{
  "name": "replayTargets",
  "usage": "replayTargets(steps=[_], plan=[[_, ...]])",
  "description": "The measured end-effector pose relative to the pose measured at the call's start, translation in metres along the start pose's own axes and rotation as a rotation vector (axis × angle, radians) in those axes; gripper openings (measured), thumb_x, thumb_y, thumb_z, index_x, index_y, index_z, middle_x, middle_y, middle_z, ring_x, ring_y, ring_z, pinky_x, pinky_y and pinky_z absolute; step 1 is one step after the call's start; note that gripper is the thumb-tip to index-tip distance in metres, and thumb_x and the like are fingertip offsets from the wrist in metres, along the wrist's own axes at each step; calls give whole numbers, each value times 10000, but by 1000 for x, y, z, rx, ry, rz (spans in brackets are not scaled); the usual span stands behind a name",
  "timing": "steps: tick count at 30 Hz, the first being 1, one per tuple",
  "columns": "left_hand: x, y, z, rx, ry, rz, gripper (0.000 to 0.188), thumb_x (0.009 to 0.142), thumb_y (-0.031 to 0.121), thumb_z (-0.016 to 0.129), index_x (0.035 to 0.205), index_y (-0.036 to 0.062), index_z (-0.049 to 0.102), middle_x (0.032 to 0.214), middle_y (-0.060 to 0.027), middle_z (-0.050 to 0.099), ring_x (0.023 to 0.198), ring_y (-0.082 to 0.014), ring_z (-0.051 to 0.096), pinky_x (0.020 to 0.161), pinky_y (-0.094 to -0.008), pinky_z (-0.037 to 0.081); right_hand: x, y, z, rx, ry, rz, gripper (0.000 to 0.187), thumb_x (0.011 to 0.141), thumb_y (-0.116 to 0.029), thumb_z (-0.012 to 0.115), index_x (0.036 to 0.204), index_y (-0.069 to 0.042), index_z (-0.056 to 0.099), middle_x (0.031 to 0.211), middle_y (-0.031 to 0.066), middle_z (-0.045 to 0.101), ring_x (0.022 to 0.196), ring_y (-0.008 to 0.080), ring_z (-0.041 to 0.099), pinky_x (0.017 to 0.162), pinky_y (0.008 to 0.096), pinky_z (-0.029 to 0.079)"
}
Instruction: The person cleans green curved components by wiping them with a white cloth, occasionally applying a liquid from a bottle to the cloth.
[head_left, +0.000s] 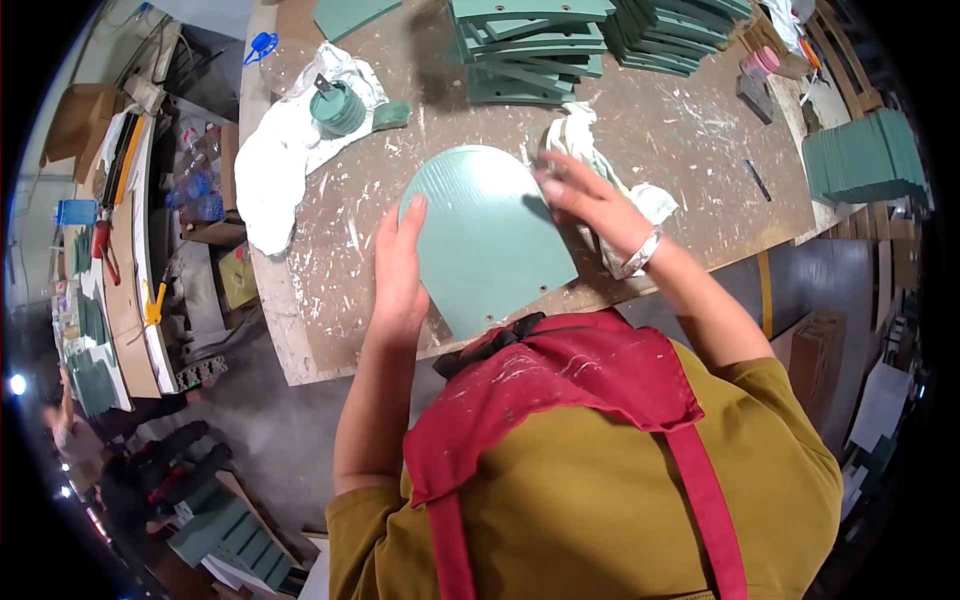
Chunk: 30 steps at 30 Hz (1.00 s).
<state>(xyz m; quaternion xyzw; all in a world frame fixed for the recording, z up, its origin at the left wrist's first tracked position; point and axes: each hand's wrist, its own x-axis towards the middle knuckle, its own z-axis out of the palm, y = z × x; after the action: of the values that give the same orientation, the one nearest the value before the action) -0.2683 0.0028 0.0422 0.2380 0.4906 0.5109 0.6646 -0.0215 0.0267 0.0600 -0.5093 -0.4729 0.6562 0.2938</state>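
A pale green panel (490,235) with one rounded end and small holes along its straight edge is tilted up at the near side of the worktable. My left hand (400,255) grips its left edge, thumb lying on the face and the fingers mostly hidden. By the upper right edge, my right hand (590,205) has its fingers stretched out and slightly blurred; whether they touch the panel I cannot tell. Just beyond and below that hand lies a crumpled white cloth (590,145). At the far left, a tin of green paint (337,110) stands on a white rag (272,190).
Stacks of green panels (535,55) stand at the table's back, with another stack (865,155) at the right. A pink-lidded jar (760,62) and a dark thin tool (757,180) are on the paint-marked worktable (690,150). Shelving (140,260) is at the left.
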Motion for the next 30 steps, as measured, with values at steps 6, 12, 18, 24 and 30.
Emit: replayTargets(steps=[6, 12, 18, 24, 30], plan=[[6, -4, 0, -21, 93, 21, 410, 963, 280, 555, 1217, -40, 519, 1129, -117, 605, 1022, -187, 586, 878, -326, 477, -1, 23, 8, -60, -28, -28, 537, 924, -270, 616, 1357, -10, 435, 1269, 96, 554, 1180, 179, 516, 1013, 313, 396], [20, -28, -14, -4, 150, 65, 395, 967, 257, 551, 1223, -42, 516, 1135, -124, 604, 1037, -200, 584, 890, -343, 475, 36, 51, -49, -1263, 452, -452, 576, 816, -272, 680, 1332, -124, 472, 1384, 125, 433, 1294, 349, 380, 1040, 462, 320], [35, -42, -25, -64, 177, 2, 375, 963, 236, 557, 1210, -44, 517, 1126, -135, 607, 995, -210, 603, 839, -339, 502, 30, 23, -18, -982, 305, -658, 256, 807, -98, 641, 1056, -77, 586, 1036, 148, 606, 951, 346, 585, 821, 400, 487], [42, -53, -38, -22, 166, 26, 331, 963, 198, 554, 1172, -58, 542, 1069, -126, 628, 936, -184, 613, 799, -324, 507, 16, 52, 82, -1167, -267, -962, 279, 678, -108, 638, 949, -132, 574, 934, 54, 551, 859, 266, 573, 723, 367, 502], [39, -47, -26, 21, 172, 21, 350, 964, 202, 559, 1181, -71, 537, 1066, -122, 627, 934, -168, 606, 789, -309, 499, 11, 45, 54, -1299, -196, -890, 219, 712, -147, 621, 917, -124, 548, 895, 35, 524, 827, 234, 551, 656, 348, 495]])
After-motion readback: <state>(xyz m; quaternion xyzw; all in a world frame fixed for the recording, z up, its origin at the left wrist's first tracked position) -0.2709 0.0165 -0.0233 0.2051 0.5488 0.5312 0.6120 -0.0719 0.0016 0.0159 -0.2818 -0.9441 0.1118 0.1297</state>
